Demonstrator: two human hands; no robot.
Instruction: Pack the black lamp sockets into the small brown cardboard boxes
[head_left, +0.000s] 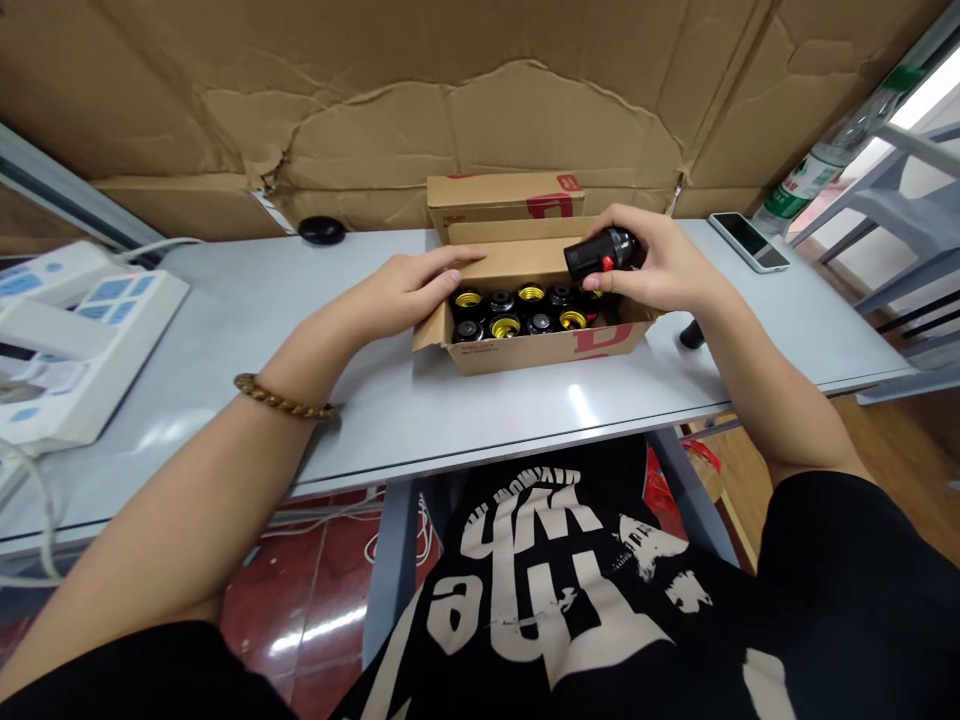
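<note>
Presently, right hand [661, 258]: grip closed round black fitting [591, 257], tilted above open carton [525, 357].
Left hand [409, 288]: at carton's left end; cannot tell whether grip pinches.
Fitting step: likely packing or unpacking; next calls for clearing seated fittings [505, 328].

Pale table [225, 310], items mostly along the back and left.
We record a glossy grey-white top with glare in front of the carton [517, 358] and a dark line along the front edge. The carton stands open near the middle, long side facing front, left flap folded outward. Directly behind it we see a red-printed box shape [487, 200]; we cannot tell if it is separate or a raised lid. Back left: a black oval item [322, 231]. Far left: a white unit [142, 335] with blue markings, cable [161, 243] behind. Right of the carton: a black stub [691, 335], partly hidden. Back right: a phone [748, 243], flat, beside a bottle [806, 188].
</note>
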